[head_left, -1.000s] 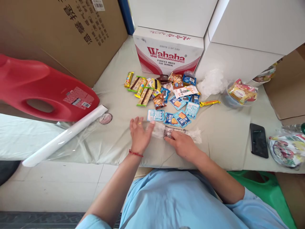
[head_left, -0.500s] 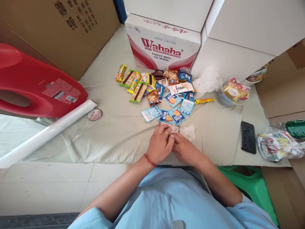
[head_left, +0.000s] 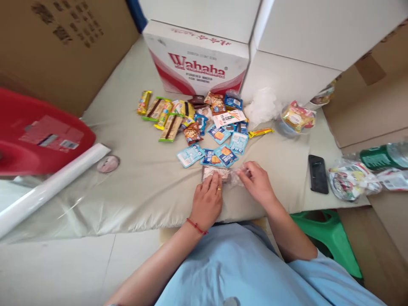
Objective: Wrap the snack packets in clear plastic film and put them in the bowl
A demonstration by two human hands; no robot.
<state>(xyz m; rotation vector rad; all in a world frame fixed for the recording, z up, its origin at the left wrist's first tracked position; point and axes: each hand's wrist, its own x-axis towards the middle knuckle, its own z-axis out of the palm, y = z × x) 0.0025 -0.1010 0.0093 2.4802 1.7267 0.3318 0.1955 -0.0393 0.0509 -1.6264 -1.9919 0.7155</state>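
My left hand (head_left: 208, 199) lies with its fingers stretched out, the tips resting on a small flat brown-and-white pack (head_left: 214, 173). Its exact kind is too blurred to tell. To the right of the pack, my right hand (head_left: 257, 183) pinches a piece of crumpled clear plastic wrap (head_left: 235, 177) between thumb and fingers. Just beyond the pack lie several blue snack packets (head_left: 226, 154). Behind these are wafer bars (head_left: 171, 127), brown cookie packets (head_left: 192, 133) and a white snack packet (head_left: 230, 118) in a loose heap.
A Wahaha water carton (head_left: 197, 63) stands behind the snacks. Crumpled clear plastic (head_left: 263, 106) and a snack-filled bowl (head_left: 298, 120) are at right, with a phone (head_left: 318, 174) nearer. A red jug (head_left: 44, 136), a white roll (head_left: 57, 187) and a round disc (head_left: 108, 163) are at left.
My hands, close together before, are now apart. The right hand has moved right with the plastic wrap, and the left fingers have flattened onto the pack. The camera view has shifted slightly.
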